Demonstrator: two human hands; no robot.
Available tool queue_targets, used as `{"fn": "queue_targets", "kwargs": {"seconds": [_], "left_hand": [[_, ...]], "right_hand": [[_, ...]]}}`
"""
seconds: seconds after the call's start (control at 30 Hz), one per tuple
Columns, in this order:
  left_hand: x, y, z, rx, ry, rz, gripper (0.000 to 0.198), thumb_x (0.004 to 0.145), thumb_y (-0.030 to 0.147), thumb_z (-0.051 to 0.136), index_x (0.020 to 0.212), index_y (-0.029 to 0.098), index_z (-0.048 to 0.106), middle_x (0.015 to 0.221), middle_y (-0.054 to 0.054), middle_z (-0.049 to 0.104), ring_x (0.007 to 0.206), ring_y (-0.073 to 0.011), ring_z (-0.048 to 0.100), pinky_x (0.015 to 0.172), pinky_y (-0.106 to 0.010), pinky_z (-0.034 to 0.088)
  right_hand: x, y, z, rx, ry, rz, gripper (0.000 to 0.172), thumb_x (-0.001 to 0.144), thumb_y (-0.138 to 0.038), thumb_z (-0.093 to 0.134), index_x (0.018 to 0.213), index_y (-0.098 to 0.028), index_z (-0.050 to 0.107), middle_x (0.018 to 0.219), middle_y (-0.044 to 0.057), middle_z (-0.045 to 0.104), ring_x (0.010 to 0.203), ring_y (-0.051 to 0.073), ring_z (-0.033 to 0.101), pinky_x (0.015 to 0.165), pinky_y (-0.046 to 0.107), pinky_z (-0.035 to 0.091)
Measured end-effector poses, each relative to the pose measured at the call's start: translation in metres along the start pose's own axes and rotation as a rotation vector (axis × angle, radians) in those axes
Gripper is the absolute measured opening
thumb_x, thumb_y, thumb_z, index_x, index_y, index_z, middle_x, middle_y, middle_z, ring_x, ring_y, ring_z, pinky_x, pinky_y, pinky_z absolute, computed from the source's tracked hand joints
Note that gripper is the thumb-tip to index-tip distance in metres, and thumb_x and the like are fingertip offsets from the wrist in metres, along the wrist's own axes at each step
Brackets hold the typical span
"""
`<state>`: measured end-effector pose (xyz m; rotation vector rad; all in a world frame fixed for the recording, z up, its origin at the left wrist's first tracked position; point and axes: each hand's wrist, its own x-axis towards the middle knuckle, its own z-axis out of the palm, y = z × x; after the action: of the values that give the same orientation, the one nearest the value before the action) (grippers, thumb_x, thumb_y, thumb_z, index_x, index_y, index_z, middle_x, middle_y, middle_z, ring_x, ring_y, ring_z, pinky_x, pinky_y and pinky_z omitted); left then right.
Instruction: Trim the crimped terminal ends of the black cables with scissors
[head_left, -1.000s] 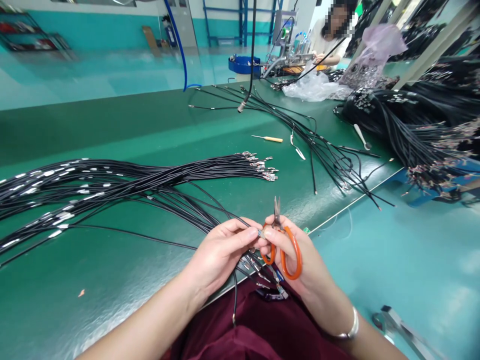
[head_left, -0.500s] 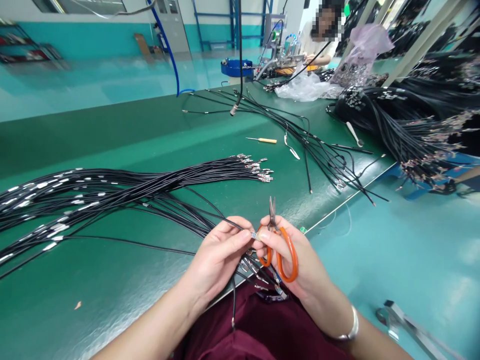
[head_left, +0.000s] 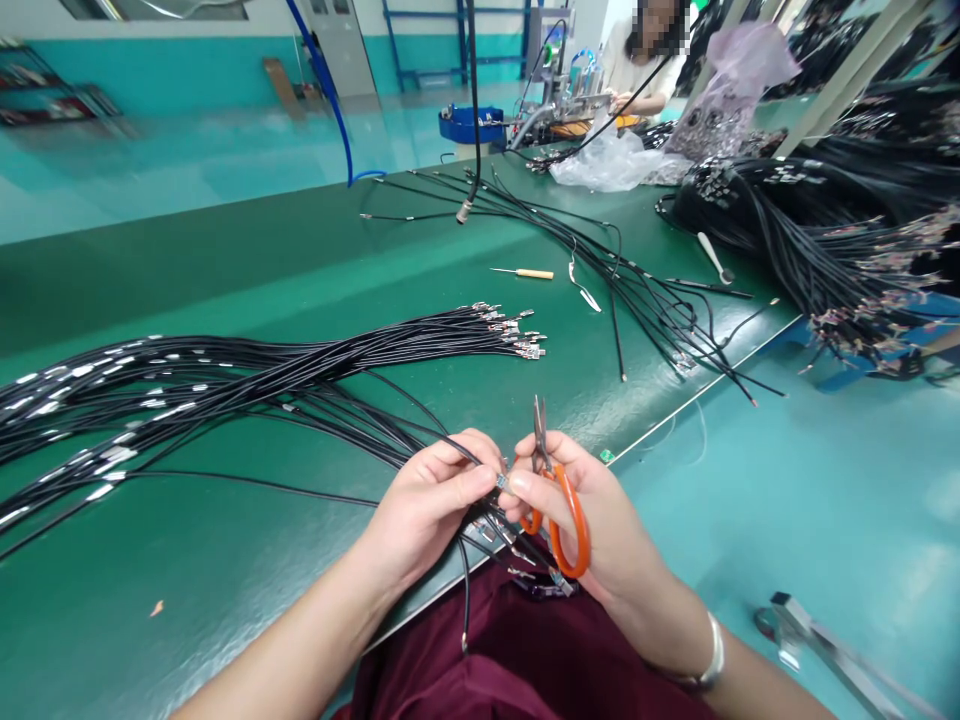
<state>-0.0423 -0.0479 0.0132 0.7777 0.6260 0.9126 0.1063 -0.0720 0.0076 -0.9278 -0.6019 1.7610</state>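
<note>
Just over the table (head_left: 660, 425) edge, the left hand (head_left: 431, 500) fingers pinch the metal terminal (head_left: 501, 482) of a black wire (head_left: 420, 425), while the right hand (head_left: 600, 525) grips orange-handled scissors (head_left: 559, 515) (blades upright), bare green surface lying leftward.

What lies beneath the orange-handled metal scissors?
Under the orange-handled metal scissors in the right hand hang black wires with metal terminals, above dark red cloth. The hand hides the rest.
</note>
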Motion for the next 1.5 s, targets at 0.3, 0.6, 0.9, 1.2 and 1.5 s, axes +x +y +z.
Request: {"fn": "queue_targets", "kwargs": {"seconds": [0.3,0.6,0.9,1.2,1.5], "left_hand": [[-0.006,-0.004,0.01,0.026,0.179,-0.044,0.004,0.078,0.016,0.068,0.082,0.015,0.069,0.075,-0.002,0.069,0.069,-0.0117,0.062,0.075,-0.024,0.047],[-0.003,0.002,0.002,0.277,0.251,-0.126,0.01,0.071,0.022,0.075,0.078,0.015,0.072,0.07,-0.003,0.072,0.068,-0.0133,0.065,0.071,-0.023,0.049],[-0.002,0.013,-0.01,0.341,0.072,-0.18,0.01,0.073,0.024,0.074,0.077,0.015,0.071,0.069,-0.001,0.072,0.068,-0.012,0.065,0.071,-0.023,0.049],[-0.002,0.018,-0.011,0.357,0.052,-0.201,0.006,0.073,0.02,0.073,0.076,0.015,0.071,0.069,0.0,0.072,0.067,-0.0099,0.064,0.069,-0.02,0.048],[-0.003,0.02,-0.009,0.381,0.058,-0.212,0.008,0.071,0.023,0.074,0.074,0.016,0.072,0.067,0.0,0.071,0.066,-0.0104,0.063,0.068,-0.021,0.048]], "right_hand": [[0.003,0.003,-0.003,-0.106,0.051,-0.129,0.025,0.076,-0.023,0.072,0.094,-0.021,0.055,0.072,-0.005,0.063,0.064,0.009,0.062,0.065,0.022,0.05],[-0.008,-0.04,-0.038,-1.166,-0.142,-0.314,0.022,0.078,-0.041,0.068,0.084,-0.022,0.06,0.057,-0.006,0.046,0.05,0.01,0.041,0.048,0.023,0.034],[0.001,-0.069,-0.046,-1.691,-0.555,-0.552,0.028,0.088,-0.044,0.057,0.082,-0.018,0.064,0.062,-0.002,0.055,0.054,0.01,0.045,0.051,0.022,0.032],[0.005,-0.062,-0.039,-1.67,-0.595,-0.598,0.031,0.089,-0.045,0.055,0.082,-0.016,0.065,0.061,-0.003,0.053,0.054,0.009,0.044,0.051,0.021,0.033],[0.007,-0.068,-0.036,-1.745,-0.623,-0.61,0.031,0.089,-0.045,0.055,0.08,-0.017,0.065,0.06,-0.003,0.051,0.052,0.009,0.042,0.05,0.022,0.031]]}}
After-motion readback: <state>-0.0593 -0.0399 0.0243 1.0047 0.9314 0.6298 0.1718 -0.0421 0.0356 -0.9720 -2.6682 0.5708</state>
